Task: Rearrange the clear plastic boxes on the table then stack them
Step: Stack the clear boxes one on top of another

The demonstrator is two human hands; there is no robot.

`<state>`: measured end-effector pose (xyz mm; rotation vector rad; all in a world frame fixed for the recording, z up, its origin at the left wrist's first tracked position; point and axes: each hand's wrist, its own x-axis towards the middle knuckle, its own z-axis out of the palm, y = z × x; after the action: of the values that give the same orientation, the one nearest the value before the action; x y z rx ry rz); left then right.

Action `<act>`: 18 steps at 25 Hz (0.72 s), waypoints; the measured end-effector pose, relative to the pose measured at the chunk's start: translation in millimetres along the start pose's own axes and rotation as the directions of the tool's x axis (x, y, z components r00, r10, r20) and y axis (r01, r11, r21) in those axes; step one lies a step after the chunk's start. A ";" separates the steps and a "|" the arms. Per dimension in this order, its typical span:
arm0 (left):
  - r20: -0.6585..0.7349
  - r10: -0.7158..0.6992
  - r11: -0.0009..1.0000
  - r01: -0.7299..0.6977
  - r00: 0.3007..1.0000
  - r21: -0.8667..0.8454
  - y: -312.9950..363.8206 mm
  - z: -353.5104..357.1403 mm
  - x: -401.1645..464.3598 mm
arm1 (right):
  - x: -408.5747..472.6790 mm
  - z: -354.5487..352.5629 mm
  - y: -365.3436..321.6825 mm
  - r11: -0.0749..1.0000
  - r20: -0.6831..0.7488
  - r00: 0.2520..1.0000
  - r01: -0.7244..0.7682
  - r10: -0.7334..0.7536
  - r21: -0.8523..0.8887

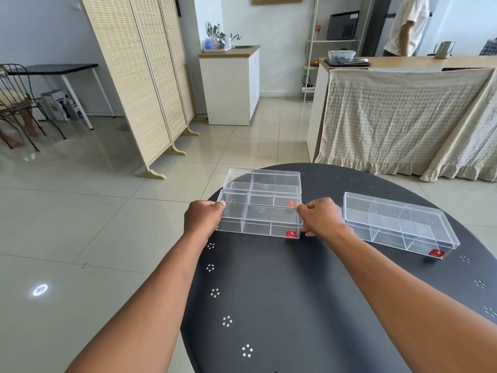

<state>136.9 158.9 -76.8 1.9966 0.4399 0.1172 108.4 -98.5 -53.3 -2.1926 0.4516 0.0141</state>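
Three clear plastic boxes with inner dividers and red labels are on a round black table [282,292]. The near box [258,219] lies at the table's left edge, gripped at its two short ends by my left hand [203,218] and my right hand [320,216]. A second box [265,181] lies just behind it, touching or nearly touching it and partly hidden by it. The third box [398,224] lies apart on the right, turned at an angle.
The table's left edge runs close to the held box, with tiled floor [80,224] below. A cloth-draped counter [403,117] stands behind the table, where a person [408,25] stands. A folding woven screen [145,76] is at the left.
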 end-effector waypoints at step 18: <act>0.069 0.431 0.899 -0.435 0.900 0.058 82.6 79.9 -118.7 | -38.9 -164.3 80.7 0.992 -0.378 0.922 0.111 -0.080 0.060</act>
<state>69.5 16.4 -27.0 2.1360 -0.0455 0.3283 21.5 -257.5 -6.9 -2.1372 0.5449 -0.4774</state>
